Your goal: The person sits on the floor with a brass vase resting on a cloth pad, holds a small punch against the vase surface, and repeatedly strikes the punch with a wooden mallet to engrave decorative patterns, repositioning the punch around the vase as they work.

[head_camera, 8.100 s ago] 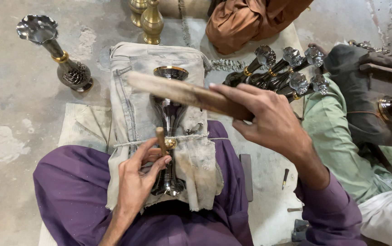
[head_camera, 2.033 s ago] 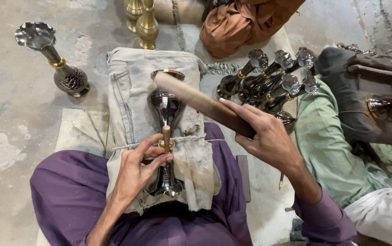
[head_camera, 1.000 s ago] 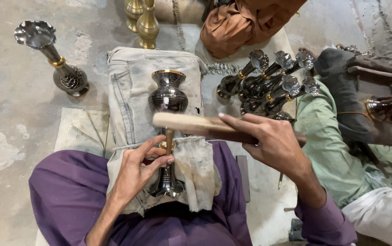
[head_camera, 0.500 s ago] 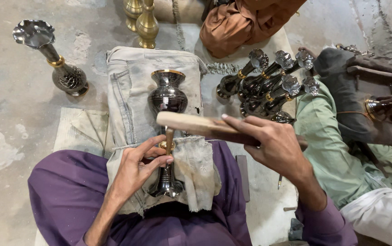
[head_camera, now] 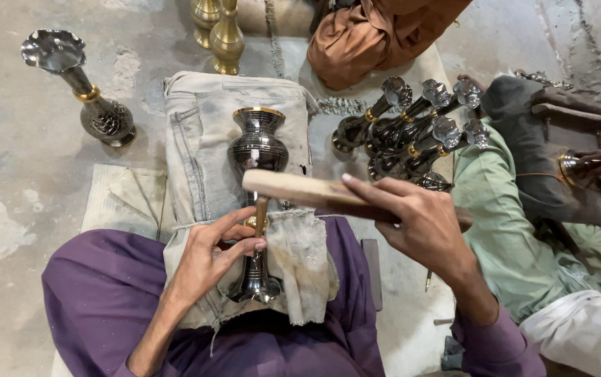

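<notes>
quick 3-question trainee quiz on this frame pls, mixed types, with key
1. True or false: the left hand holds a small wooden punch upright against the neck of the dark metal vase lying on the lap cloth.
2. What does the right hand grip?
A. a paintbrush
B. a flat wooden mallet
C. a metal file
3. Fill in: the cluster of finished vases lies to the person's ____ side.

Key:
1. True; the punch stands under the mallet.
2. B
3. right; one more standing vase is on the left, on the floor.
</notes>
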Motion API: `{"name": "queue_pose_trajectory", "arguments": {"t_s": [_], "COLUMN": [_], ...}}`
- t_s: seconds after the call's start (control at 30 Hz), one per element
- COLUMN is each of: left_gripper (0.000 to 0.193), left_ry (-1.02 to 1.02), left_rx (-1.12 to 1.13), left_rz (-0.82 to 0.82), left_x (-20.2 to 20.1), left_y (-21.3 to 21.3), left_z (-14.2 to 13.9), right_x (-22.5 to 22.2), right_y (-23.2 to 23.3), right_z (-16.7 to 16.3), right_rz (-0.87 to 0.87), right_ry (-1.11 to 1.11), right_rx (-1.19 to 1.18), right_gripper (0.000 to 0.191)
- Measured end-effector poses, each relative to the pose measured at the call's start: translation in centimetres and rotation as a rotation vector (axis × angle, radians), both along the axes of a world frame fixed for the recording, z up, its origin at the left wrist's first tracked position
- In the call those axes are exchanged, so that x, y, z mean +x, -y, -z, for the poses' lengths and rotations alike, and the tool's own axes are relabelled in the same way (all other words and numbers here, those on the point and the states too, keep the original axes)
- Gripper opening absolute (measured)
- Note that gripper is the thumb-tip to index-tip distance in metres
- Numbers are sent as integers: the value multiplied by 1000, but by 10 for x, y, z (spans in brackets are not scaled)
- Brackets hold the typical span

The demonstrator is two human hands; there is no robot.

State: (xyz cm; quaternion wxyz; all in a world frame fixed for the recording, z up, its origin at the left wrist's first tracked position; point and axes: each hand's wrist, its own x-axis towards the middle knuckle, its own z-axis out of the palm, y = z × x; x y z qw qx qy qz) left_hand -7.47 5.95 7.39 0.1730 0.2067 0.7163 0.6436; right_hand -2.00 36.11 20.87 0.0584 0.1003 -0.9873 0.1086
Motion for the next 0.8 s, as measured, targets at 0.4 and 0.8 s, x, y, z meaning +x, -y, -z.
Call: {"name": "queue_pose_trajectory", "arguments": {"t_s": [0.4,0.8], "left_gripper": [52,54], "left_ry": [30,38], "left_rx": [28,-19], "left_rz": [-4,-9], "left_x": [0,1], "left_y": [-1,-2], "left_z": [7,5], "right_x": [2,4], "right_y": [1,3], "right_z": [-1,1], "right_rz": [-13,90], "right_ry": [38,75], "right_rx": [-111,-52], "right_gripper": [77,86]}}
